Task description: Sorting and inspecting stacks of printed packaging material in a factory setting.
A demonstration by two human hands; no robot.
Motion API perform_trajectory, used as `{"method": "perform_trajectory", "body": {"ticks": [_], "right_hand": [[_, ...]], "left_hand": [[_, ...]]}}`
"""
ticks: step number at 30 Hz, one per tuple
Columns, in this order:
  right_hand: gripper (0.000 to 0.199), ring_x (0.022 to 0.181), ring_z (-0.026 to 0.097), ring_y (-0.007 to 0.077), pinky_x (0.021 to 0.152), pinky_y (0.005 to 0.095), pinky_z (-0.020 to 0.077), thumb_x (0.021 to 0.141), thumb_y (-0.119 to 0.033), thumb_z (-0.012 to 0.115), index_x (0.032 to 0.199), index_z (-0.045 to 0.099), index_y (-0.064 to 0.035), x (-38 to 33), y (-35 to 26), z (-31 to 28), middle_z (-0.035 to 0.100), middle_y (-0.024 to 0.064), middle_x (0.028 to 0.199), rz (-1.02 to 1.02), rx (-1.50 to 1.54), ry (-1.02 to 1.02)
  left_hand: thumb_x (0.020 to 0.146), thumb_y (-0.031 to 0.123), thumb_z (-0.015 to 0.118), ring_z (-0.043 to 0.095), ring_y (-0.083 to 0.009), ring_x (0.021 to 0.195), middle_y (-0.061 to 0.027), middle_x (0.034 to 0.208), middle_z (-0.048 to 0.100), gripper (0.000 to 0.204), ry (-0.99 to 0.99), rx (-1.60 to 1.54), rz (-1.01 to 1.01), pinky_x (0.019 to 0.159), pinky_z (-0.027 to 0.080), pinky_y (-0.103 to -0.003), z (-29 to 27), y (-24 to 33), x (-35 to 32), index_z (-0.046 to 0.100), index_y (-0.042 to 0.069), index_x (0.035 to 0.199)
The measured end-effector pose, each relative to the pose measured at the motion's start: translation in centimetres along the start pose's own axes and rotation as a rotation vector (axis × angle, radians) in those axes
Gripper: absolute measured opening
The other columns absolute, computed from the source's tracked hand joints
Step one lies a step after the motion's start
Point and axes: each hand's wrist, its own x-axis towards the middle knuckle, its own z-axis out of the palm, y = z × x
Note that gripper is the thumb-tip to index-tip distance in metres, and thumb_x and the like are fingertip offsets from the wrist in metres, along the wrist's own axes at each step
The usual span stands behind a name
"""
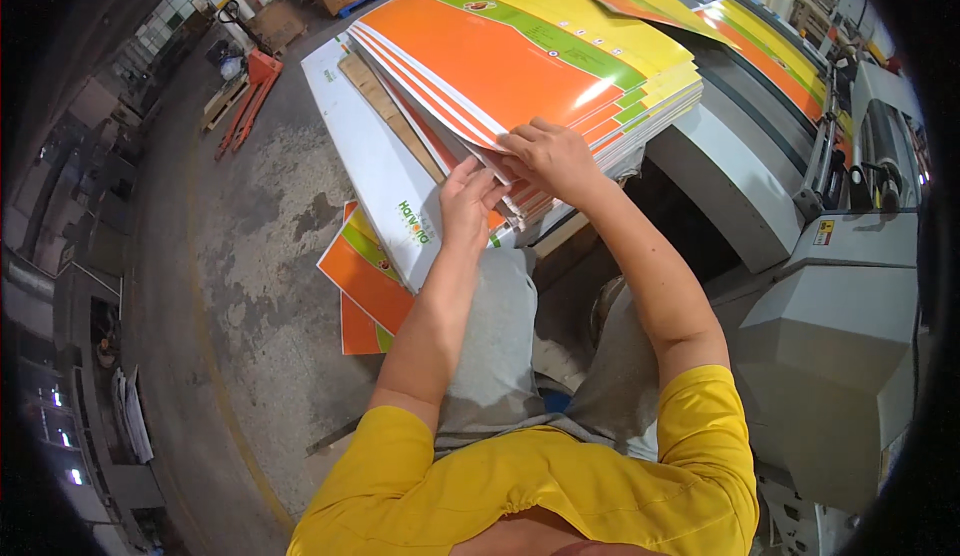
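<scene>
**A:** What is the biggest thing you see?

**B:** I see a big grey machine (850,316) on the right side. More printed sheets (770,41) lie on top of it.

**A:** And next to it?

**B:** A tall stack of printed sheets (530,56), orange, yellow and green. It sits in front of me, just left of the machine. A long white board (375,171) sticks out from under it. A few loose orange sheets (365,286) lie on the concrete floor (250,236) below. Far off there is an orange pallet jack (250,91).

**A:** What are the hands doing?

**B:** Both are at the near edge of the stack. My right hand (555,161) lies on the edge, and its fingers are curled into the sheets, gripping some. My left hand (468,201) is just beside it, lower down. Its fingers press against the sheet edges, bent a bit. I cannot tell if they hold any sheet.
</scene>
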Motion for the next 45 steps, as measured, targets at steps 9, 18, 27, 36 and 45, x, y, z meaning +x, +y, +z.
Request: {"method": "perform_trajectory", "body": {"ticks": [9, 18, 27, 36, 45], "right_hand": [[0.028, 0.076, 0.064, 0.0305, 0.069, 0.0332, 0.048, 0.092, -0.027, 0.052, 0.097, 0.067, -0.0037, 1.0, 1.4, 2.8, 0.068, 0.0135, 0.089, 0.575, 0.714, 0.138], [0.028, 0.078, 0.062, 0.0346, 0.068, 0.0414, 0.0484, 0.088, -0.031, 0.056, 0.091, 0.07, -0.0065, 0.9, 0.0, 1.6, 0.066, 0.0161, 0.085, 0.257, 0.447, 0.152], [0.033, 0.09, 0.06, 0.0307, 0.077, 0.0387, 0.0474, 0.09, -0.033, 0.052, 0.099, 0.066, -0.0052, -0.3, 2.1, 2.3, 0.065, 0.0132, 0.092, 0.177, 0.389, -0.245], [0.03, 0.091, 0.061, 0.0272, 0.081, 0.0359, 0.0474, 0.09, -0.027, 0.054, 0.105, 0.065, -0.0033, -0.8, 1.4, 2.5, 0.066, 0.0138, 0.098, 0.142, 0.393, -0.059], [0.038, 0.08, 0.058, 0.0139, 0.072, 0.0287, 0.0473, 0.091, -0.034, 0.057, 0.101, 0.064, 0.0018, 1.7, 2.3, 2.0, 0.065, 0.0072, 0.09, 1.008, 1.399, 0.436]], "left_hand": [[0.09, 0.012, 0.057, 0.057, -0.0101, 0.068, -0.005, 0.084, 0.056, 0.043, 0.164, 0.249, 0.124, 0.063, 0.053, -0.027, 0.8, -0.9, 0.1, 0.041, -0.008, 0.124], [0.09, 0.012, 0.057, 0.053, -0.0085, 0.065, 0.0006, 0.073, 0.054, 0.011, 0.05, 0.187, -0.024, 0.066, 0.048, -0.024, 1.2, -0.1, -0.9, 0.058, 0.003, 0.083], [0.09, 0.01, 0.053, 0.056, -0.0105, 0.068, -0.0034, 0.079, 0.058, 0.011, -0.014, 0.185, 0.006, 0.059, 0.047, -0.025, 0.9, -0.4, -0.5, 0.058, -0.001, 0.089], [0.092, 0.006, 0.047, 0.052, -0.0076, 0.067, -0.0059, 0.086, 0.055, 0.035, -0.006, 0.156, 0.014, 0.074, 0.057, -0.034, 0.9, 0.3, -0.5, 0.047, -0.006, 0.124], [0.085, 0.001, 0.055, 0.056, -0.01, 0.073, -0.0054, 0.085, 0.058, 0.025, -0.008, 0.372, 0.028, 0.063, 0.049, -0.024, -0.2, -0.8, -0.2, 0.06, -0.004, 0.109]]}}
